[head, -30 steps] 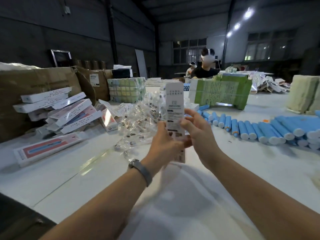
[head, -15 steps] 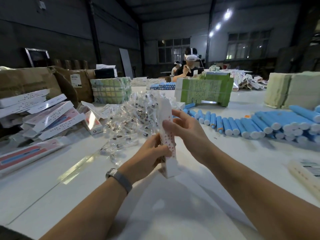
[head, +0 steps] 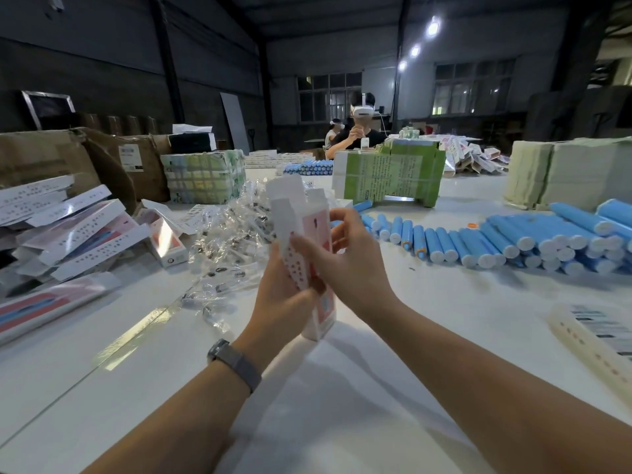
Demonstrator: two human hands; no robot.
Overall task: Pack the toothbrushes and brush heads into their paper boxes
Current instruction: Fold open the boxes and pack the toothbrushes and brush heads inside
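Observation:
A tall white and pink paper box (head: 316,234) stands upright above the white table (head: 444,302), its top flaps open. My left hand (head: 284,295) grips its lower part from the left. My right hand (head: 345,254) holds its right side, fingers curled around the edge. Behind the box lies a heap of brush heads in clear plastic wrappers (head: 225,241). Blue toothbrush handles (head: 506,241) lie in rows to the right. Flat and folded paper boxes (head: 75,230) are piled at the left.
A green carton (head: 390,176) and a wrapped bundle (head: 201,176) stand behind the heap. Brown cardboard boxes (head: 51,159) sit far left, pale stacks (head: 567,176) far right. A packed box (head: 598,333) lies at the right edge. A person with a headset (head: 359,138) sits across.
The box has turned in my hands, its pink face and open top flaps now showing. Both hands have shifted lower on it, and the view has swung slightly to the right.

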